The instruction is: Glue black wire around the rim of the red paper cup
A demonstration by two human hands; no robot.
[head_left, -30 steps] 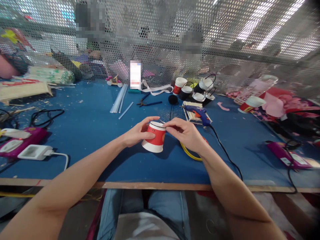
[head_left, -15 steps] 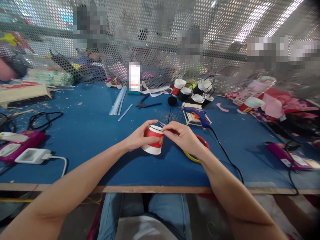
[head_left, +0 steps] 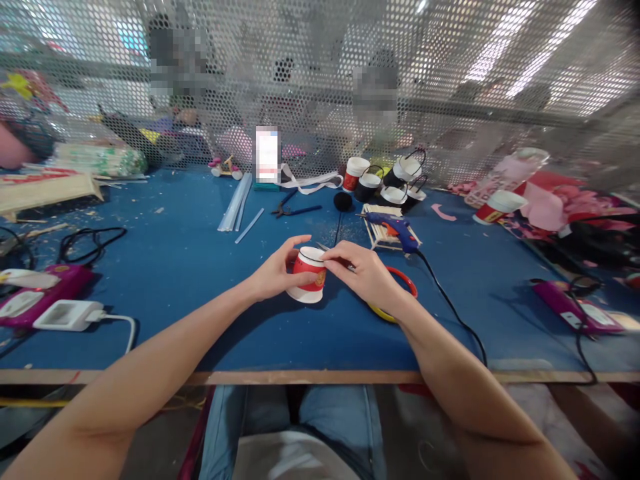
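Observation:
A red and white paper cup (head_left: 307, 275) stands upside down on the blue table (head_left: 190, 280) in front of me. My left hand (head_left: 274, 271) wraps around its left side. My right hand (head_left: 364, 273) pinches a small metal tool, perhaps scissors or tweezers, whose tip (head_left: 323, 247) touches the cup's upper edge. Under my right wrist lie a red ring (head_left: 406, 280) and a yellow ring (head_left: 378, 313).
A blue glue gun (head_left: 393, 227) rests on a stick rack, its black cord trailing right. Several cups with black handles (head_left: 395, 180) stand behind. Pliers (head_left: 293, 208), clear sticks (head_left: 237, 200), purple power strips (head_left: 35, 293) (head_left: 570, 307) and a mesh screen (head_left: 320, 80) surround.
The cup and both hands have lowered slightly toward the table and sit a little farther from me. Grip is unchanged.

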